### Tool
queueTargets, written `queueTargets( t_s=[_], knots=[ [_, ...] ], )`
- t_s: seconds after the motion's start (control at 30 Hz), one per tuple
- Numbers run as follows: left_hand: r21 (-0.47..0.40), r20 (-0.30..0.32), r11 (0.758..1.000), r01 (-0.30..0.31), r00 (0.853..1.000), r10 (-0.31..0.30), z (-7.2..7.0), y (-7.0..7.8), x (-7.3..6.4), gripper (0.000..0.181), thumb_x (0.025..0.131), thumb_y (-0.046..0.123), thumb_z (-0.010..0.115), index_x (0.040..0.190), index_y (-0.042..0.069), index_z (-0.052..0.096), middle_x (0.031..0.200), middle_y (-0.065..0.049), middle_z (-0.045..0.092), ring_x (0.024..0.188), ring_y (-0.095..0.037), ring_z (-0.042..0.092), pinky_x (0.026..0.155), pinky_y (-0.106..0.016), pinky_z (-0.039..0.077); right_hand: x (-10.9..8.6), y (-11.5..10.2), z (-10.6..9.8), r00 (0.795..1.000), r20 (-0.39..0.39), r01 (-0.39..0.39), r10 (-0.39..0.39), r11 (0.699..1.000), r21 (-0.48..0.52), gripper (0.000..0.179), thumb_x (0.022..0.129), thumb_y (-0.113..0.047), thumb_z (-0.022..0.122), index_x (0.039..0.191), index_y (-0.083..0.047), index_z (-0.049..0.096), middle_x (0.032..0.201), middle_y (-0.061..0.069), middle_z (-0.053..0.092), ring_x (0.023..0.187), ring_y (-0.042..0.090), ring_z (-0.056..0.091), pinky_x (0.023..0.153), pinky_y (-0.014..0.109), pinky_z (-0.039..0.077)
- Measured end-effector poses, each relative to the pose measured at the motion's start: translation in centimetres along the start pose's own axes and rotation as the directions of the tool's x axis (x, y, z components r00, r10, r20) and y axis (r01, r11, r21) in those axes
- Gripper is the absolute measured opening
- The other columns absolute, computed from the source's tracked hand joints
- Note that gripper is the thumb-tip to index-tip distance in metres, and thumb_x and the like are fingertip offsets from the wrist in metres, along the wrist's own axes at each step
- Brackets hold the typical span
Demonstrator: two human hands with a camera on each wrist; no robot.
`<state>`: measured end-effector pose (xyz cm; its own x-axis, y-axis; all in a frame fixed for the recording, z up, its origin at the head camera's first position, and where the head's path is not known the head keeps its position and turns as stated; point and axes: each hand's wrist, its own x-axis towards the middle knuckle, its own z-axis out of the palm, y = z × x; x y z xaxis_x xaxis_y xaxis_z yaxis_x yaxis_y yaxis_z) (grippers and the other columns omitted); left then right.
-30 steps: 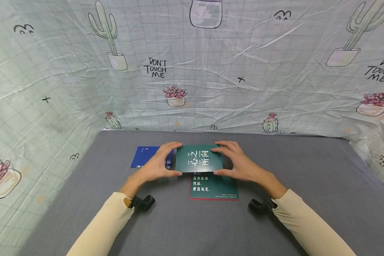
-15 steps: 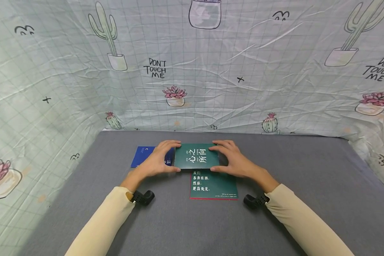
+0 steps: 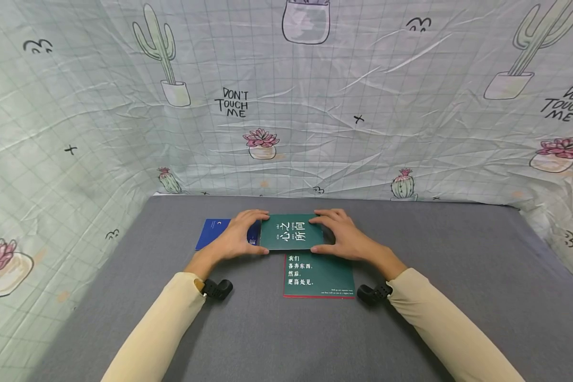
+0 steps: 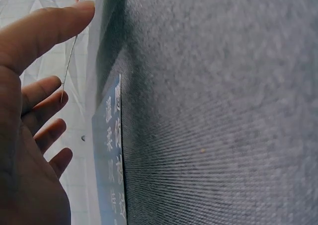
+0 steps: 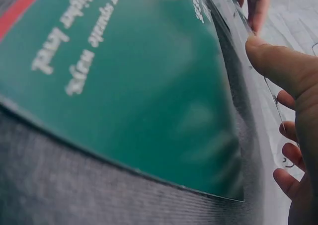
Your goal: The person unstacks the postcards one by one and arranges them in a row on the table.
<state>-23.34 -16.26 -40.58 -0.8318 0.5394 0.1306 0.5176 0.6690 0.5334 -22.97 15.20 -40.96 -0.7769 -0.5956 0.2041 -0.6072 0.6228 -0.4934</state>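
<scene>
A thin dark green card (image 3: 291,232) with large white characters is held level between both hands, raised over the table. My left hand (image 3: 231,236) grips its left end, thumb on the near edge and fingers on the far edge. On the right end my right hand (image 3: 342,233) has the same hold. In both wrist views the card appears edge-on as a thin line. Beneath and nearer lies a larger green card (image 3: 320,276) with white text and a red border; its far part is hidden. A blue card (image 3: 215,231) lies behind my left hand, partly covered by it.
The grey cloth-covered table (image 3: 277,339) spreads around the cards. A pale curtain (image 3: 315,159) with cactus prints hangs along the back and sides. Each wrist wears a black band with a camera, such as the left one (image 3: 218,289).
The held green card has shifted slightly left and away, looking smaller and lower. My right hand has moved left with it. The larger green card and the blue card stay put.
</scene>
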Motion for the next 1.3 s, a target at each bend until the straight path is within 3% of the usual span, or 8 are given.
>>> queueTargets(
  t_s=[0.43, 1.3],
  knots=[
    [0.024, 0.037, 0.999, 0.032, 0.999, -0.033, 0.12, -0.43, 0.25, 0.083, 0.07, 0.038, 0.079, 0.14, 0.008, 0.047, 0.147, -0.011, 0.039, 0.139, -0.033, 0.024, 0.108, -0.059, 0.016, 0.6, 0.08, 0.34, 0.999, 0.041, -0.02, 0.02, 1.0, -0.002, 0.068, 0.081, -0.046, 0.074, 0.136, -0.012, 0.053, 0.148, 0.013, 0.037, 0.132, 0.033, 0.027, 0.103, 0.059, 0.021],
    [0.076, 0.12, 0.993, 0.086, 0.988, -0.095, -0.12, -0.85, 0.49, 0.081, 0.072, 0.042, 0.078, 0.142, 0.013, 0.046, 0.15, -0.005, 0.037, 0.143, -0.029, 0.017, 0.11, -0.058, 0.011, 0.85, 0.44, 1.0, 0.995, 0.085, -0.036, 0.043, 0.996, -0.078, 0.069, 0.081, -0.054, 0.069, 0.137, -0.016, 0.052, 0.149, 0.011, 0.037, 0.13, 0.029, 0.028, 0.1, 0.054, 0.024]
  ],
)
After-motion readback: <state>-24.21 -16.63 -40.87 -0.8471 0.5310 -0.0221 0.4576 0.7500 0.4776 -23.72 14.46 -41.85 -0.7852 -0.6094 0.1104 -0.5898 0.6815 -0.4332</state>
